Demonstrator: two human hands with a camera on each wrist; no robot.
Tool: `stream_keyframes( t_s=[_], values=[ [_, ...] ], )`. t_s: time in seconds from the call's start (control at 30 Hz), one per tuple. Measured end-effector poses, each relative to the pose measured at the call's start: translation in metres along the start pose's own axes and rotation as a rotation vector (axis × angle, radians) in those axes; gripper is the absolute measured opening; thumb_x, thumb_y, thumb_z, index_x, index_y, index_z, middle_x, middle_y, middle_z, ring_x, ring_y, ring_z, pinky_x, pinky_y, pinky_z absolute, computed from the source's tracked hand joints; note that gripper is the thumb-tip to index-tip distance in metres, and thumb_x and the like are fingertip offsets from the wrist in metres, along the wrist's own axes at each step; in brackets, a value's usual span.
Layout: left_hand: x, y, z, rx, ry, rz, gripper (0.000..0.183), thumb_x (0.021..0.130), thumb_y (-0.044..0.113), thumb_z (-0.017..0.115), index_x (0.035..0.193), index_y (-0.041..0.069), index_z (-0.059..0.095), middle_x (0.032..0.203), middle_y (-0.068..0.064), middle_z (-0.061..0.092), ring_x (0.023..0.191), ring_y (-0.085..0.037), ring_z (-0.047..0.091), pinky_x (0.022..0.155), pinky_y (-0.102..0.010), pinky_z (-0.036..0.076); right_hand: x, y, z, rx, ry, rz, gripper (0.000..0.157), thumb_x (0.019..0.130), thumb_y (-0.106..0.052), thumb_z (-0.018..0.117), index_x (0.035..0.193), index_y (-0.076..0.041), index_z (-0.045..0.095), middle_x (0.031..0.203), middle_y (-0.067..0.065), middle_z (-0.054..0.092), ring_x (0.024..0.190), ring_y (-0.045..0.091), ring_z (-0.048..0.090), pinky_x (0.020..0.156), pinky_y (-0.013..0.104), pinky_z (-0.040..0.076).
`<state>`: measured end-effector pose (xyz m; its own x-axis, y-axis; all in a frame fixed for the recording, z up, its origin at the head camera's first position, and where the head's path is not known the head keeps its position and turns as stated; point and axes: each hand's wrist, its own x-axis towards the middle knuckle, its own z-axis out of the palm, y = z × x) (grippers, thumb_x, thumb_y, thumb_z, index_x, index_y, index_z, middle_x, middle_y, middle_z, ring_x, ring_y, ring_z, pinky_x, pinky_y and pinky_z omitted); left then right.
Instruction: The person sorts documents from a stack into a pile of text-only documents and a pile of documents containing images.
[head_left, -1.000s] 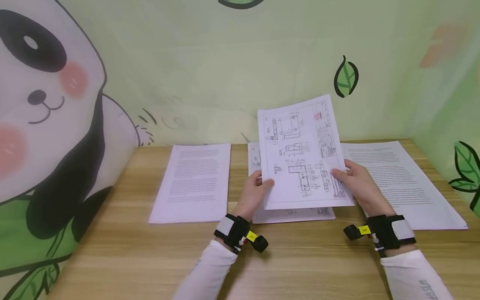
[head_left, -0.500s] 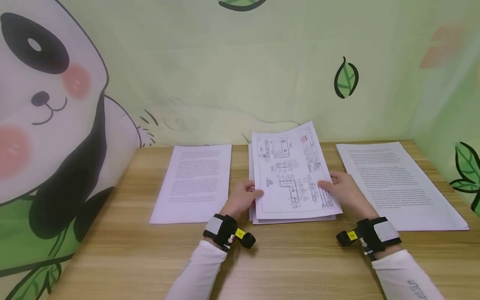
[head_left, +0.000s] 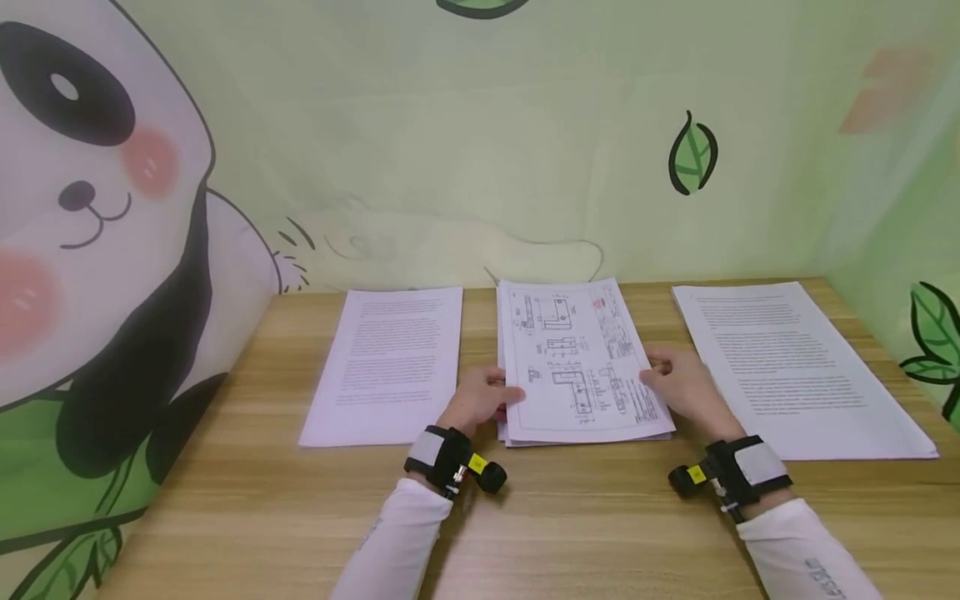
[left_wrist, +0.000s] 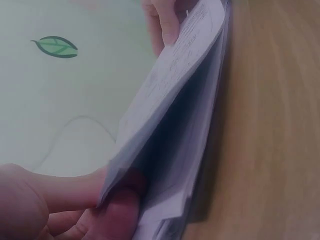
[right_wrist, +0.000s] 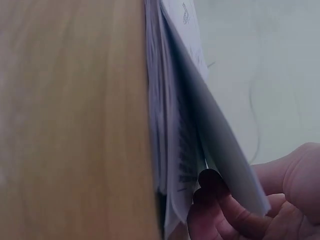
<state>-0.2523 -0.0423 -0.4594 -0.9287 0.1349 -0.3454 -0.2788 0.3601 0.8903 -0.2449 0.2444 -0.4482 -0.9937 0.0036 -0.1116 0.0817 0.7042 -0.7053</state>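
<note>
A sheet with a technical drawing [head_left: 581,358] lies just over the middle paper stack [right_wrist: 159,125] in the head view. Its face carries L-shaped part outlines and a small red stamp. My left hand [head_left: 474,400] pinches the sheet's left edge, thumb on top and fingers underneath. At the opposite edge my right hand [head_left: 686,387] holds it, the thumb above and the fingers below. Both wrist views show the sheet's side edges lifted off the pile, with a dark wedge-shaped gap between. The far parts of the stack are hidden under the sheet.
Left of the middle pile lies a stack of text pages [head_left: 393,367]. A bigger-looking stack of text pages [head_left: 795,375] lies at the right, close to my right hand. The wooden table [head_left: 585,533] meets a green printed backdrop [head_left: 420,150] behind.
Both hands have lowered the drawing sheet, moving it down and left from above the table onto the middle pile. Its edges now nearly line up with the stack.
</note>
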Motion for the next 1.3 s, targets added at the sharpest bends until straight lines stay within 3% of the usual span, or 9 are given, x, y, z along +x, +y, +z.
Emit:
stream_keyframes(
  t_s=[0.3,0.6,0.8,1.03,1.17,1.3],
  values=[
    [0.000,-0.001,-0.009,0.026,0.034,-0.034,0.033,0.081,0.014,0.070,0.112,0.003,0.066,0.098,-0.013,0.070,0.077,-0.019,0.065,0.069,-0.030,0.056,-0.004,-0.008,0.004,-0.015,-0.012,-0.026,0.053,0.087,-0.015,0.060,0.133,0.006,0.046,0.099,0.025,0.066,0.073,0.022,0.060,0.056,0.025,0.043],
    [-0.004,0.003,-0.011,0.112,0.134,0.007,0.044,0.074,0.017,0.076,0.114,0.001,0.066,0.083,-0.012,0.070,0.056,-0.013,0.063,0.054,-0.025,0.055,-0.004,-0.006,-0.004,-0.016,-0.097,0.004,0.057,0.090,-0.025,0.056,0.135,0.007,0.043,0.105,0.026,0.065,0.076,0.021,0.062,0.059,0.025,0.047],
    [-0.005,0.007,-0.012,0.252,0.240,0.005,0.041,0.078,0.024,0.072,0.113,0.006,0.066,0.068,-0.007,0.068,0.048,-0.013,0.060,0.044,-0.021,0.043,-0.004,0.007,-0.030,-0.123,-0.058,-0.046,0.058,0.092,-0.031,0.052,0.131,0.011,0.045,0.116,0.036,0.059,0.080,0.030,0.067,0.065,0.035,0.053],
    [-0.009,0.014,-0.010,0.213,0.263,0.011,0.038,0.086,0.031,0.063,0.118,0.011,0.065,0.074,-0.007,0.065,0.051,-0.015,0.058,0.043,-0.020,0.041,-0.006,0.036,-0.073,-0.185,0.060,-0.064,0.066,0.093,-0.041,0.047,0.134,0.010,0.041,0.115,0.040,0.055,0.094,0.046,0.059,0.066,0.044,0.049],
    [-0.013,0.022,-0.005,0.167,0.261,0.060,0.036,0.088,0.030,0.060,0.118,0.012,0.065,0.086,-0.008,0.066,0.054,-0.012,0.059,0.046,-0.020,0.046,-0.010,0.057,-0.099,-0.195,0.138,-0.010,0.073,0.094,-0.045,0.043,0.138,0.012,0.033,0.117,0.044,0.051,0.099,0.054,0.053,0.067,0.052,0.047],
    [-0.013,0.028,0.003,0.133,0.229,0.124,0.033,0.091,0.029,0.056,0.118,0.012,0.065,0.092,-0.010,0.067,0.059,-0.012,0.062,0.054,-0.023,0.053,-0.015,0.078,-0.118,-0.176,0.156,0.090,0.077,0.095,-0.046,0.039,0.141,0.014,0.021,0.124,0.048,0.039,0.107,0.061,0.042,0.075,0.065,0.041]
  ],
)
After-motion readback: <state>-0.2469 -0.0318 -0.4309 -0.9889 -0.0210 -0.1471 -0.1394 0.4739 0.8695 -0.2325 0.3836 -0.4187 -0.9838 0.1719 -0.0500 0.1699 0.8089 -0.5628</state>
